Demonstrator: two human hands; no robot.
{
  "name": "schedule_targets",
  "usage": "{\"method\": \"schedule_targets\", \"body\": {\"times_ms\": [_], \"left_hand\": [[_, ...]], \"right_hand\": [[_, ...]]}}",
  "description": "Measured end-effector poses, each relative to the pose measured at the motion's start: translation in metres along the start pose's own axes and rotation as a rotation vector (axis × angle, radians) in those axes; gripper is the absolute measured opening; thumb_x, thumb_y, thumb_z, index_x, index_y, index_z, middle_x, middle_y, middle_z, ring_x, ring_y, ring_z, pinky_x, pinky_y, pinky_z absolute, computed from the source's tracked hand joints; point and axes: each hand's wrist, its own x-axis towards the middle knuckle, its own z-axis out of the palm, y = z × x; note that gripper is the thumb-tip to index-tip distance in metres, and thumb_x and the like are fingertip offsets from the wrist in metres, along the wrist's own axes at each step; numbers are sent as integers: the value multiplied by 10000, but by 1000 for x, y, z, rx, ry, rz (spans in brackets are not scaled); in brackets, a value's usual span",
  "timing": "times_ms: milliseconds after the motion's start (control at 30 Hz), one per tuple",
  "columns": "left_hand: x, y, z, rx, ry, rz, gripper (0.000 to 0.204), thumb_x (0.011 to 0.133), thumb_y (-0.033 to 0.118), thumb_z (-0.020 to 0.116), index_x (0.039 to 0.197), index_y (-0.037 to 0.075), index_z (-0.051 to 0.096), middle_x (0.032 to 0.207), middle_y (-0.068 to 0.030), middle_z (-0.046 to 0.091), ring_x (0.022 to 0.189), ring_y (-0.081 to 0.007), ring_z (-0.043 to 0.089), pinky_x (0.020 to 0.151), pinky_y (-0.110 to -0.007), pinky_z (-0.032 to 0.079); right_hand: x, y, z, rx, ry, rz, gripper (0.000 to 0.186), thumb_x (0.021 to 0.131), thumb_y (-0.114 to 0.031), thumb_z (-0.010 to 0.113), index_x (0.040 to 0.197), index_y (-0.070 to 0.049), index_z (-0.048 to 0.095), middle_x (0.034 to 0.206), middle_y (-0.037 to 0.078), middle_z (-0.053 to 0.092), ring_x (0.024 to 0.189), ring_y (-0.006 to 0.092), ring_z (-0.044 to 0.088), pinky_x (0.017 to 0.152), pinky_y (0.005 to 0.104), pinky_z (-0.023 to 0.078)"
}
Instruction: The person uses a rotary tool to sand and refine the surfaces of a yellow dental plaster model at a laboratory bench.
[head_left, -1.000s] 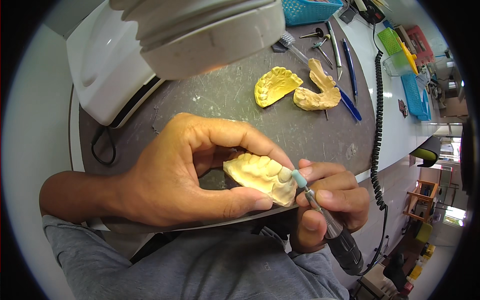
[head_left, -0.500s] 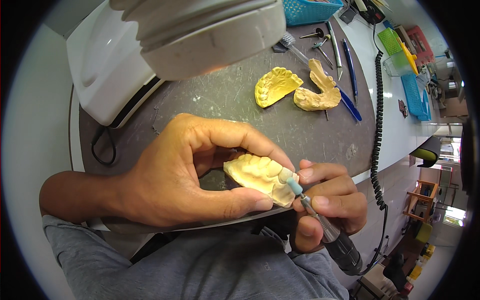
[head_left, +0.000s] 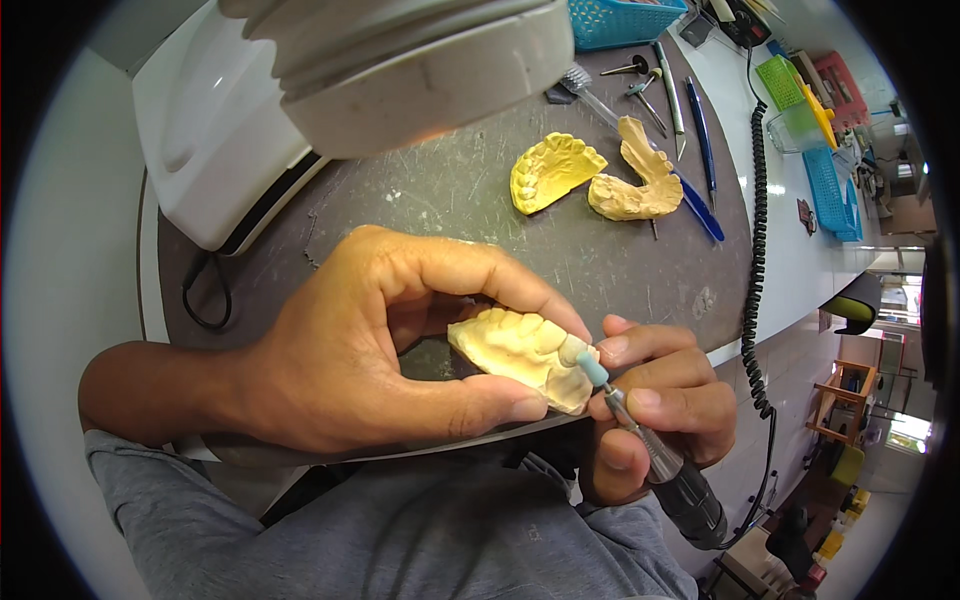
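Observation:
My left hand (head_left: 400, 340) grips a pale yellow plaster dental model (head_left: 515, 350) between thumb and fingers, with its row of teeth facing up. In my right hand (head_left: 665, 400) is a rotary handpiece (head_left: 662, 460), silver toward the tip and black at the back. Its light blue-green grinding tip (head_left: 592, 368) lies at the model's right end, against or just in front of a greyish tooth (head_left: 572, 350); contact is hard to make out. The right fingertips rest close to the model's edge.
Beyond my hands lie a yellow dental cast (head_left: 550, 175) and a beige horseshoe-shaped cast (head_left: 640, 185) beside a blue-handled brush (head_left: 700, 208), a knife (head_left: 672, 105) and a blue pen (head_left: 702, 140). A white extraction nozzle (head_left: 430, 90) hangs overhead. A coiled black cord (head_left: 757, 250) runs down the right.
The handpiece and my right hand have shifted very slightly to the right. The left hand and the dental model have barely moved.

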Motion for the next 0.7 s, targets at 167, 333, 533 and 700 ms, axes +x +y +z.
{"method": "schedule_targets", "body": {"times_ms": [167, 333, 533, 700], "left_hand": [[0, 2, 0, 4, -2, -13, 373, 735, 11, 727, 1077, -59, 596, 1007, -130, 602, 944, -157, 585, 852, -282, 446], [0, 2, 1, -16, 5, -18, 373, 737, 11, 726, 1079, -59, 595, 1010, -131, 602, 948, -156, 585, 851, -280, 447], [0, 1, 0, -12, 1, -9, 371, 738, 12, 725, 1078, -56, 596, 1008, -132, 608, 942, -153, 588, 851, -278, 446], [0, 1, 0, -3, 0, -17, 373, 738, 14, 726, 1081, -56, 596, 1004, -128, 607, 942, -152, 587, 851, -278, 446]], "right_hand": [[-2, -2, 2, 18, 30, 42, 283, 712, -120, 793, 904, -38, 601, 772, 89, 640, 839, 277, 660, 800, 434, 553], [1, -4, -4, 3, -28, 55, 301, 704, -112, 800, 925, -52, 604, 789, 82, 640, 852, 275, 657, 834, 441, 538], [5, -5, -9, -38, -141, 29, 320, 707, -121, 802, 960, -75, 610, 804, 69, 642, 856, 268, 655, 845, 436, 533], [1, -5, -5, -15, -78, 72, 322, 703, -118, 805, 957, -79, 612, 801, 68, 642, 874, 267, 652, 859, 439, 526]]}}
